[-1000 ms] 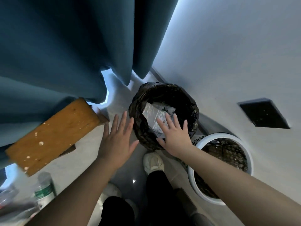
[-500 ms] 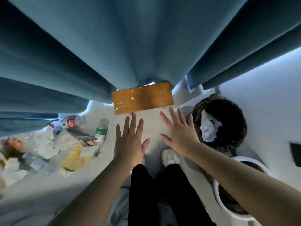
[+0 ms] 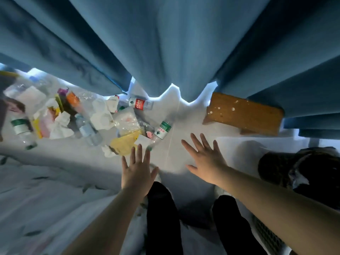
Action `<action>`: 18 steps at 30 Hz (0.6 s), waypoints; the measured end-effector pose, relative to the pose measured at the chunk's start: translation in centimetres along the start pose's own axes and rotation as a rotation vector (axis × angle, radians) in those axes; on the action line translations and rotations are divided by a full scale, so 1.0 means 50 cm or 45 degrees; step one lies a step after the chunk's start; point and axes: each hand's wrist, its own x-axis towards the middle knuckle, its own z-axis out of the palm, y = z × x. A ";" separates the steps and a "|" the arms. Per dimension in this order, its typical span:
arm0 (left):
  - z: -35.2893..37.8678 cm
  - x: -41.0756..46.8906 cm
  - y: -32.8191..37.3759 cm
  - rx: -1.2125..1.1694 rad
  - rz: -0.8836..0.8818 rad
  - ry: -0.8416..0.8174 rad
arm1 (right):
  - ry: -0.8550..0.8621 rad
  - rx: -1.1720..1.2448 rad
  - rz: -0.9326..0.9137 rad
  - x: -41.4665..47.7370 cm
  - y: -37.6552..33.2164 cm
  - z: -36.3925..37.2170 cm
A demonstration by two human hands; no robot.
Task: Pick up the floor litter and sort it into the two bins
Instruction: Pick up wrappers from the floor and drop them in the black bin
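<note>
A: Bare fingers (image 3: 138, 153) on the left hand (image 3: 137, 173) are spreading wide and flat, gripping nothing. Condition of the other?

B: The right hand (image 3: 206, 160) is showing the same, fingers fanned out and empty, hovering over the pale floor (image 3: 171, 126). The two hands are sitting well apart from each other.

A: Location of the litter?

B: It is lying in a heap on the floor ahead and to the left. A yellow wrapper (image 3: 125, 144) and a green-labelled bottle (image 3: 161, 130) are resting just beyond the left fingertips. A red-labelled bottle (image 3: 139, 103) is lying farther off, near the blue curtain (image 3: 165, 43).

A: Bins?

B: A black-lined bin (image 3: 276, 168) is standing at the right edge, beside the right forearm. A wooden board (image 3: 244, 113) is lying beyond it.
</note>
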 end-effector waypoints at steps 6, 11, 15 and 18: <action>0.055 0.108 -0.198 -0.031 -0.024 -0.035 | -0.116 0.018 0.075 0.167 -0.140 0.043; 0.143 0.216 -0.302 -0.060 -0.080 -0.056 | -0.142 0.078 0.077 0.330 -0.235 0.096; 0.227 0.319 -0.339 -0.063 -0.109 -0.028 | -0.082 0.057 0.030 0.462 -0.270 0.151; 0.284 0.395 -0.346 -0.076 -0.149 0.026 | 0.050 0.005 -0.028 0.547 -0.271 0.199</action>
